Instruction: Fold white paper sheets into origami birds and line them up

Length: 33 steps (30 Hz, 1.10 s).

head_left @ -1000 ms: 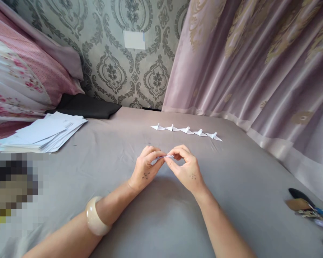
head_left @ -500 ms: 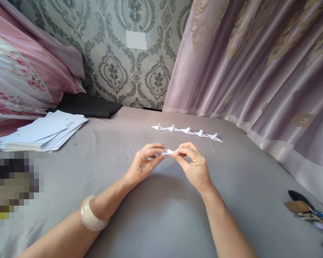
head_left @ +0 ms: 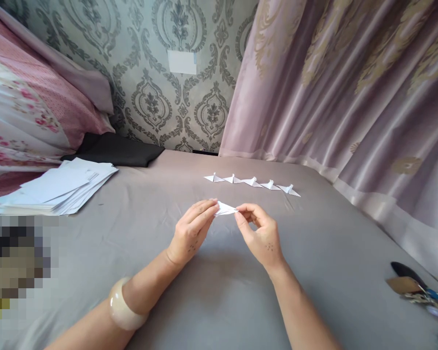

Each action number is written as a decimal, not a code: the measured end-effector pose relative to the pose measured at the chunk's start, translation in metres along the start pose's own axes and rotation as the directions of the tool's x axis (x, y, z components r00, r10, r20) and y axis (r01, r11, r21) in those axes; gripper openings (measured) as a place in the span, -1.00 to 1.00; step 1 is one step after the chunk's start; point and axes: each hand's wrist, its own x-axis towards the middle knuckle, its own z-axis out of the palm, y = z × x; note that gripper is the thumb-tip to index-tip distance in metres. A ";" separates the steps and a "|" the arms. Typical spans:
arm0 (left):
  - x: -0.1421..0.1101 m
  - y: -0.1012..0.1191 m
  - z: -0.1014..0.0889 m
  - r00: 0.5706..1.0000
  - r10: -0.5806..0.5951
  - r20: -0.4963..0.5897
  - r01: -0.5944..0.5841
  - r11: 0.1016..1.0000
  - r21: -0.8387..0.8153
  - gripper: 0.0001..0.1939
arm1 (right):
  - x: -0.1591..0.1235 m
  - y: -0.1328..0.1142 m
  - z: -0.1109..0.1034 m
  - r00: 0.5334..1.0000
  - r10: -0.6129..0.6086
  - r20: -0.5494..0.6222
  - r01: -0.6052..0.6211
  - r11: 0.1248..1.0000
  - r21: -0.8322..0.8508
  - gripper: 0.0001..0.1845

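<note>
A small piece of folded white paper [head_left: 226,209] is held up between my two hands, its pointed end to the right. My left hand [head_left: 192,227] is closed on its left part, with the fingertips covering that side. My right hand [head_left: 260,233] pinches the right tip between thumb and forefinger. Beyond the hands, several folded white paper figures [head_left: 253,182] stand in a slanting row on the grey sheet [head_left: 160,204], each with a small upright peak.
A stack of white paper sheets [head_left: 63,187] lies at the left, before a black folded cloth [head_left: 120,148]. Keys and other small items [head_left: 414,291] lie at the right edge. Curtains [head_left: 314,87] hang along the right, and patterned wallpaper [head_left: 149,102] stands behind.
The folded paper has tilted, so its broad triangular face now shows. My left hand has turned, its fingers laid over the paper's left side. The view has tipped slightly upward.
</note>
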 end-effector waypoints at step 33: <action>-0.009 -0.005 0.009 0.960 0.012 0.280 -0.028 0.998 0.055 -0.64 | -0.001 0.003 0.004 0.875 0.479 0.073 -0.478 0.878 -0.038 -0.81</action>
